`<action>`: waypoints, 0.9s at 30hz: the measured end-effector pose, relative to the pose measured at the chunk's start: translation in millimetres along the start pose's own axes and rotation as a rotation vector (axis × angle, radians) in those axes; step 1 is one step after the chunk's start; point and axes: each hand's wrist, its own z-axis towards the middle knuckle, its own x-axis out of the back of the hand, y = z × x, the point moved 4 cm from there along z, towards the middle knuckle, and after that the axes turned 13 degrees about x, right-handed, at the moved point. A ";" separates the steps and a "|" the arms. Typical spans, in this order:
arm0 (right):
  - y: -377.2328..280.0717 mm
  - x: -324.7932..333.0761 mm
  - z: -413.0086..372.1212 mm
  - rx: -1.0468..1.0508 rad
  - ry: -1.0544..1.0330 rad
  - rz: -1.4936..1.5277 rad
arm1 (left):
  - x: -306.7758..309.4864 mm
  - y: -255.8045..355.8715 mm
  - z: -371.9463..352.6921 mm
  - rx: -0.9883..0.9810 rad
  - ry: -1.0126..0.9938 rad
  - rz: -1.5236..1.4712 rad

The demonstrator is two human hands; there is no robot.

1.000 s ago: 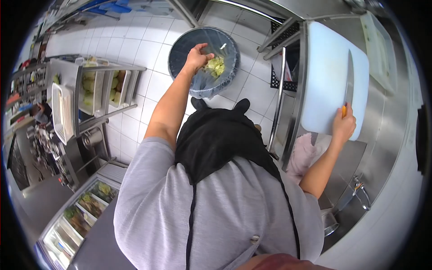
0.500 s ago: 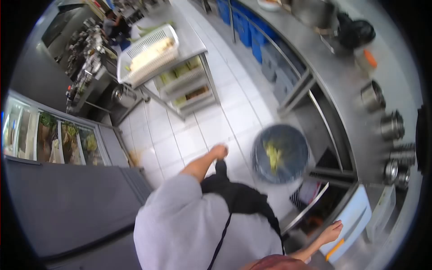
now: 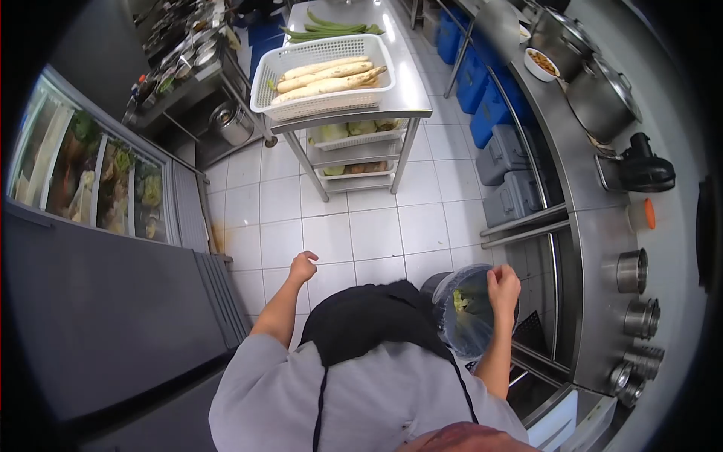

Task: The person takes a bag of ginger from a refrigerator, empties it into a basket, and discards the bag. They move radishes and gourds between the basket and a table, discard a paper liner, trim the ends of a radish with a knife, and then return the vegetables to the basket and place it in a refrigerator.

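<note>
My left hand (image 3: 303,267) hangs over the tiled floor, its fingers loosely curled with nothing seen in them. My right hand (image 3: 504,288) is above the right rim of a round bin (image 3: 465,337) with a clear plastic liner; its fingers are bent downward and closed, and no object shows in them. Inside the bin lie yellow-green vegetable scraps (image 3: 462,301). Ahead, a white plastic basket (image 3: 320,51) of several long white radishes (image 3: 325,78) rests on a steel table (image 3: 413,90). Long green vegetables (image 3: 331,30) lie behind the basket.
Along the right runs a steel counter (image 3: 595,226) with lidded pots (image 3: 602,98), a white bowl (image 3: 541,65) and metal containers (image 3: 633,271). Blue bins (image 3: 492,113) and grey bins (image 3: 516,197) stand under it. At left is a glass-topped refrigerated cabinet (image 3: 98,301). White floor tiles (image 3: 374,233) lie ahead.
My right hand has moved from beside the white board at the counter to above the bin. My left hand has shifted leftward. The view has turned, bringing the table and basket more squarely ahead.
</note>
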 end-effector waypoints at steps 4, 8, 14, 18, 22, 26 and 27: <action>-7.6 -46.1 59.1 0.073 -0.129 0.069 | -7.4 -2.3 -1.6 0.064 -0.072 -0.106; -4.7 -88.1 115.1 0.113 -0.340 0.124 | 26.2 80.5 5.1 -0.179 -0.179 -0.504; -3.0 -99.2 204.1 0.171 -0.325 0.170 | 221.0 346.1 0.0 -0.792 0.484 -0.326; 4.7 -106.8 241.9 0.160 -0.373 0.193 | 265.1 429.5 81.3 -0.688 0.690 0.135; 13.8 -121.0 258.6 0.186 -0.396 0.215 | 266.8 457.2 127.9 -0.445 0.403 0.456; 13.6 -125.6 264.9 0.212 -0.343 0.248 | 266.1 455.1 158.5 -0.493 0.301 0.610; 13.7 -126.8 264.8 0.225 -0.312 0.253 | 270.0 451.9 158.0 -0.578 0.294 0.564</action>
